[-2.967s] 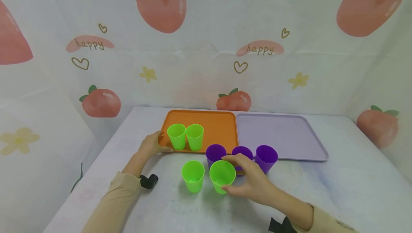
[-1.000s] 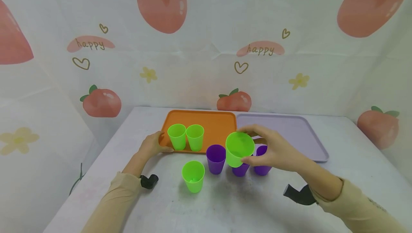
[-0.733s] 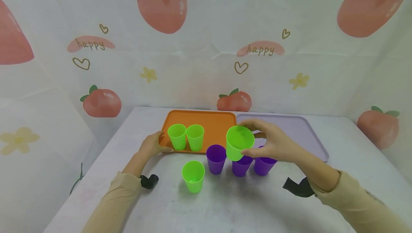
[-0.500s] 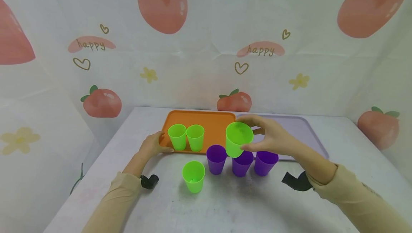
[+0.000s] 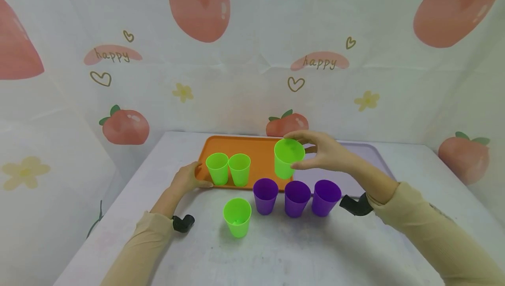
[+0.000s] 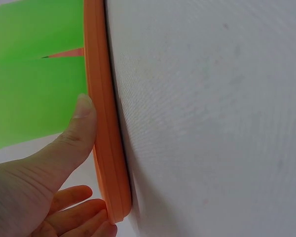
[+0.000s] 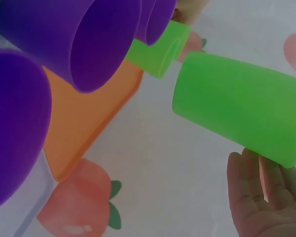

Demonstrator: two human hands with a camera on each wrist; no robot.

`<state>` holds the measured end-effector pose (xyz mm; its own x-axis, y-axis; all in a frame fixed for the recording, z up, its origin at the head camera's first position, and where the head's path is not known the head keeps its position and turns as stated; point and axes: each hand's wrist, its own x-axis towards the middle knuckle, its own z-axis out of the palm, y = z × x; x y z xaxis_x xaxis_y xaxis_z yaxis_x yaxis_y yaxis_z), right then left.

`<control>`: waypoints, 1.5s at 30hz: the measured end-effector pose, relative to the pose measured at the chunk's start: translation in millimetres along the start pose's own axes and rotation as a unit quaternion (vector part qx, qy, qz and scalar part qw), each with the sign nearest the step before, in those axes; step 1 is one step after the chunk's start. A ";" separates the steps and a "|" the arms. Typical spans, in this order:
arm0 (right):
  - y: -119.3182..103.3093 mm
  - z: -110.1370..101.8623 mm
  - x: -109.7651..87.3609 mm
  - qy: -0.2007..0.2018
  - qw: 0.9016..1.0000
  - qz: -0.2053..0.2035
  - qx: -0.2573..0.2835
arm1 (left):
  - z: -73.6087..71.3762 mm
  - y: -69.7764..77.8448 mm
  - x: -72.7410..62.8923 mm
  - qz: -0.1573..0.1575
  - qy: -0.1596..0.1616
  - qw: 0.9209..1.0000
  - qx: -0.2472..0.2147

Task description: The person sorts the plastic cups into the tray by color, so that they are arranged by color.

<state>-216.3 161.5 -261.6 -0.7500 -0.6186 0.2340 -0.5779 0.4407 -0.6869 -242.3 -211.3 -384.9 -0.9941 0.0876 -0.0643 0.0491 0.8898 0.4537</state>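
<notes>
My right hand [image 5: 321, 152] holds a bright green cup [image 5: 285, 165] between thumb and fingers, mouth up, raised above the right end of the orange tray [image 5: 260, 150]. In the right wrist view, fingertips touch the held green cup [image 7: 237, 101] near its rim. My left hand [image 5: 185, 180] grips the orange tray's front left corner. The left wrist view shows its thumb against the tray edge [image 6: 106, 118] and fingers around the corner. Two green cups [image 5: 217, 169] [image 5: 239, 170] stand side by side on the orange tray, near that hand. Another green cup [image 5: 237, 220] stands on the table.
Three purple cups [image 5: 265, 198] [image 5: 296, 200] [image 5: 325, 199] stand in a row before the trays. A pale lilac tray [image 5: 367, 154] adjoins the orange one on the right, partly behind my right hand. A fruit-printed cloth [image 5: 236, 80] hangs behind the white table [image 5: 189, 255].
My right hand has lifted the green cup off the table from beside the other green one and carried it forward over the purple cups to the orange tray. The left hand stays put.
</notes>
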 end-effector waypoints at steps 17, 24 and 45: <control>22.0 -1.6 26.2 -0.051 0.999 -0.013 0.007 | 0.6 0.8 0.0 0.000 0.004 1.000 0.001; 30.7 -0.1 36.9 -0.073 0.997 -0.007 0.004 | 0.9 0.6 -0.2 0.006 0.009 1.000 0.004; 49.9 4.5 69.1 -0.130 0.991 -0.004 0.010 | -0.3 3.3 -2.3 0.007 0.010 1.000 0.004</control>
<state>-295.5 137.9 -282.8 -0.6361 -0.7696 0.0556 -0.5749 0.4246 -0.6994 -239.9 -208.7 -383.0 -0.9950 0.0914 -0.0399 0.0641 0.8924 0.4467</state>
